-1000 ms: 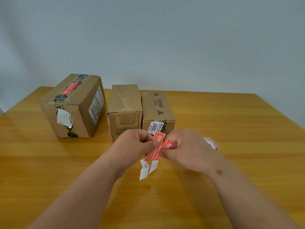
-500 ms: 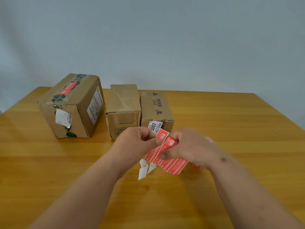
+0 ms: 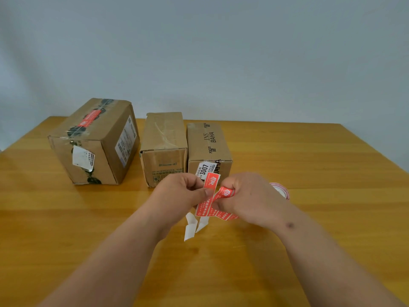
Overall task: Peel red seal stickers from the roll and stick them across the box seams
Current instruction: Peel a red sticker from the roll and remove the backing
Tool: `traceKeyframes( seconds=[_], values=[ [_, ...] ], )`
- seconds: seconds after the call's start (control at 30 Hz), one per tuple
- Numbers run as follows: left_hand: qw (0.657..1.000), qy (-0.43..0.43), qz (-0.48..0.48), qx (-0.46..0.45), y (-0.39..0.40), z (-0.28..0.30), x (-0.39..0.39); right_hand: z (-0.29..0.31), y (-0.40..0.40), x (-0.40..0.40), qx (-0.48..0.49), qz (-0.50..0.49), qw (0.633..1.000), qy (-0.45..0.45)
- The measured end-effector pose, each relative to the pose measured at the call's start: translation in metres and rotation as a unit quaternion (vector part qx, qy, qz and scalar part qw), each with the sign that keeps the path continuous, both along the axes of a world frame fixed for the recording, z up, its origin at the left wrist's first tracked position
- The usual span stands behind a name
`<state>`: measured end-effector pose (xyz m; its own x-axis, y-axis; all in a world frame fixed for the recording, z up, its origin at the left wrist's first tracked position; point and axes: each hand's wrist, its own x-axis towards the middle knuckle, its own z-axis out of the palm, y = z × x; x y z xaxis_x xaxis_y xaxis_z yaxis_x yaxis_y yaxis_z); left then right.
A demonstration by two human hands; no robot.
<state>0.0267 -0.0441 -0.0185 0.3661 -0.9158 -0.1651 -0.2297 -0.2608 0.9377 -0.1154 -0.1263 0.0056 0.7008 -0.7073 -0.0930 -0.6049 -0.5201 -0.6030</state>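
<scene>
A large brown cardboard box with a red seal stands left, two smaller boxes beside it. In front, the left hand pinches a red seal sticker; the right hand pinches the sticker strip, hiding the roll.

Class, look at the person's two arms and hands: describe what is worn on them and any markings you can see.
Both forearms are bare as far as the frame shows, with no sleeves, gloves, watch or rings. The left hand shows no markings. Behind the right hand, the forearm carries one small dark spot.
</scene>
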Motion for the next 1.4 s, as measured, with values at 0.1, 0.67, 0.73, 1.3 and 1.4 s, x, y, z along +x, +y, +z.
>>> traceKeyframes(
  seconds=[0.1,0.67,0.73,1.3,1.4],
  values=[
    [1.0,0.027,0.011,-0.005,-0.0007,-0.0004,0.0,0.0013,0.0019,0.001,-0.025,0.005,1.0,-0.002],
    [1.0,-0.007,-0.016,-0.006,-0.0006,-0.0036,0.0033,-0.0027,-0.0016,0.0001,0.022,0.012,1.0,0.005],
    [1.0,-0.005,-0.007,-0.012,-0.0012,-0.005,0.0021,-0.0034,-0.0014,0.0004,0.004,0.015,1.0,0.012],
    [0.999,0.035,0.03,-0.017,-0.0023,-0.0056,-0.0002,-0.0039,-0.0013,0.0008,0.034,-0.001,0.999,-0.006],
    [0.999,0.03,0.018,-0.007,-0.0007,-0.005,-0.0002,-0.0066,-0.0023,0.0004,0.027,-0.003,1.0,0.011]
  ],
)
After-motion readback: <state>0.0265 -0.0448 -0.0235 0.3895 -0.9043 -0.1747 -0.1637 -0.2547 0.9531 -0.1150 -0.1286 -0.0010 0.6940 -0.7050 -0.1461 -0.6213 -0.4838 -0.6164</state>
